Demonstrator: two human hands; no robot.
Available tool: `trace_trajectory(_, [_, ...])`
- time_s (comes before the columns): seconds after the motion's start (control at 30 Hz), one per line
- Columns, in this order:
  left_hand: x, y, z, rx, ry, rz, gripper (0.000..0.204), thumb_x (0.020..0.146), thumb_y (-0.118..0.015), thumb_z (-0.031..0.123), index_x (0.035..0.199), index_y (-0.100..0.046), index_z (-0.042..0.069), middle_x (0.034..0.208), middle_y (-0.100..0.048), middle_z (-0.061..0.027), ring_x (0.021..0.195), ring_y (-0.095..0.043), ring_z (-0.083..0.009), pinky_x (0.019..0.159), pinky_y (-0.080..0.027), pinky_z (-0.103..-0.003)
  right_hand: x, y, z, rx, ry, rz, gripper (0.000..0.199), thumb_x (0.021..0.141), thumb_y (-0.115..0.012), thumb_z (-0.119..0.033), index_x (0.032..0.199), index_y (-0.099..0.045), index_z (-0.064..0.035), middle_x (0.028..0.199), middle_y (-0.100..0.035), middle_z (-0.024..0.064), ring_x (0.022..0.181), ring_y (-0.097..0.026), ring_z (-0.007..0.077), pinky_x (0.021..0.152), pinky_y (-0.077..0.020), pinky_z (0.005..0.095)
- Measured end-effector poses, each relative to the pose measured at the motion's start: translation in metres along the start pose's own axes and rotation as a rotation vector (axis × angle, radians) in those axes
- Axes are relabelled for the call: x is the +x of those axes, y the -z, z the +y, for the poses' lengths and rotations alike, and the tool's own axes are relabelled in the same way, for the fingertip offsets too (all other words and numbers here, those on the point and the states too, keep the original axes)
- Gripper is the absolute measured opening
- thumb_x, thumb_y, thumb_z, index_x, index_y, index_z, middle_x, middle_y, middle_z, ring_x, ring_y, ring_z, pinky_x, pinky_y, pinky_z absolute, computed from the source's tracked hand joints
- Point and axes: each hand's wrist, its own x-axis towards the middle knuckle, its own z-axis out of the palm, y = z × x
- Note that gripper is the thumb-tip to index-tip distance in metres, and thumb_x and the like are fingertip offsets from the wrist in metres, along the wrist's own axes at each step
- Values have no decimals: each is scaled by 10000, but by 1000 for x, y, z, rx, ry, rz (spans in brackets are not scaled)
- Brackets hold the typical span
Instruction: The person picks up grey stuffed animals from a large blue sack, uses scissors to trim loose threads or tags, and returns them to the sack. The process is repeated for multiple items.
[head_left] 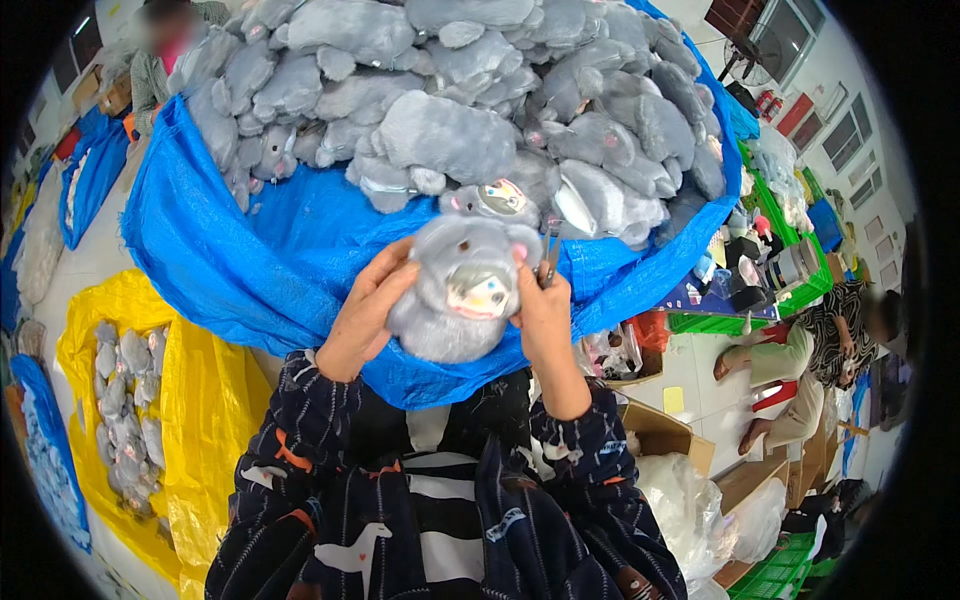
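Between my two hands I hold up a grey plush toy [455, 334] with pink inner ears and a printed doll face, which is slightly blurred. My left hand [368, 308] grips its left side, fingers wrapped on the fur. My right hand [545, 312] presses against its right side and also holds a small pair of metal thread snips [549, 255], blades pointing up. Just beyond the toy, a large pile of grey plush toys [450, 130] lies on a blue tarp sack [250, 285]. One of them, with its printed face [503, 198] upward, lies right behind the held toy.
At the left stands a yellow sack [215, 410] with several smaller grey plush pieces [130, 400] inside. Cardboard boxes [665, 435] and clear plastic bags [680, 505] sit at the lower right. Green crates [815, 275] hold goods at the right. A seated person [800, 350] is farther right; another person [150, 75] is at the far left.
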Motion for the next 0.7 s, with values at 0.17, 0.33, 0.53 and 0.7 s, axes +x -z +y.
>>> trace_trajectory(0.17, [-30,5,-29,423,-87,-62,507,886,-587,96,1341,-391,-13,1243,-524,-106,1140,-494,-167,942,-417,-303,14,-2,-8,66,-61,-3,248,900,-607,-303,840,-530,-75,586,-457,-47,411,-350,40,362,-229,215])
trace_trajectory(0.33, [-13,21,-47,-25,-96,203,287,900,-576,110,1155,-568,-22,1085,-629,-96,973,-599,-160,851,-476,-292,15,5,-6,-158,301,-96,367,866,-657,-283,1034,-582,34,773,-584,30,646,-518,75,557,-417,219])
trace_trajectory(0.53, [-11,12,-53,-154,-84,273,303,948,-522,209,1136,-572,-23,1109,-621,-103,992,-591,-153,865,-474,-295,-22,10,16,-426,-29,-282,430,830,-686,-210,1110,-556,89,913,-635,76,821,-552,111,746,-466,265])
trace_trajectory(0.7, [-20,7,-56,-369,25,176,459,987,-410,332,1343,-401,43,1340,-471,-93,1216,-456,-206,1023,-368,-362,-23,8,31,-235,145,-161,284,846,-635,-124,1035,-578,80,875,-619,59,768,-519,95,682,-448,246])
